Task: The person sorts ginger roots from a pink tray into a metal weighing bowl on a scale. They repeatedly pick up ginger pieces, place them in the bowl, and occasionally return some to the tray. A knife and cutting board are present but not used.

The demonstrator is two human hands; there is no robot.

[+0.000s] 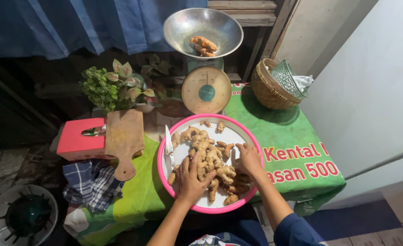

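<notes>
While both hands rest in the pink-rimmed round white plastic tray (251, 141), the left hand (190, 180) lies on the heap of knobbly tan ginger roots (209, 157), its grip half curled over a piece. The right hand (249, 159) touches roots at the tray's right side, fingers bent; whether it clasps one I cannot tell. A small steel-bladed knife (169, 148) lies on the tray's left edge. Behind, on the green-clothed counter (283, 132), stands a dial scale with a metal bowl (204, 27).
</notes>
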